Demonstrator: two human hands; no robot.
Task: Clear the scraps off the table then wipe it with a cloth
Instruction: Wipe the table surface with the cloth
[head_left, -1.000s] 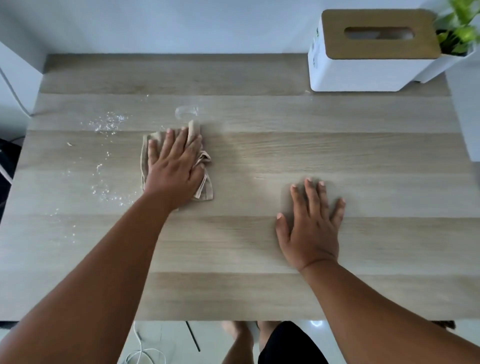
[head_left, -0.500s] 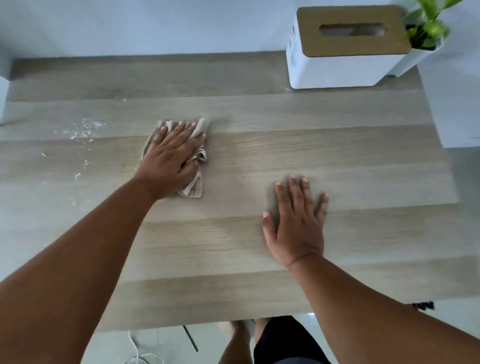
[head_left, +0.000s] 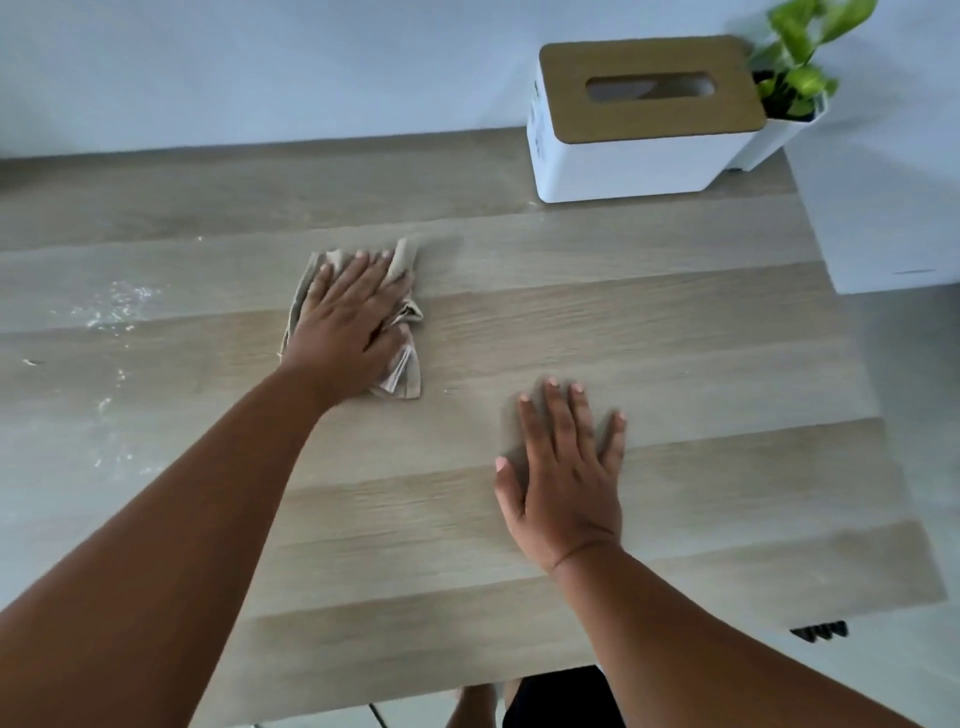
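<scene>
A folded beige cloth (head_left: 404, 371) lies on the light wooden table (head_left: 701, 364), left of the middle. My left hand (head_left: 348, 322) presses flat on the cloth with straight fingers and covers most of it. My right hand (head_left: 566, 478) rests flat on the bare wood nearer the front, fingers spread. White powdery crumbs (head_left: 117, 306) are scattered over the left part of the table, with more specks (head_left: 106, 405) below them.
A white tissue box with a wooden lid (head_left: 644, 119) stands at the table's back right corner. A small green plant in a white pot (head_left: 795, 78) stands beside it. The wall runs behind the table. My feet show below the front edge.
My left hand has slid the cloth to the right and a little away from me, leaving the crumbs further off on the left. My right hand stays flat on the table.
</scene>
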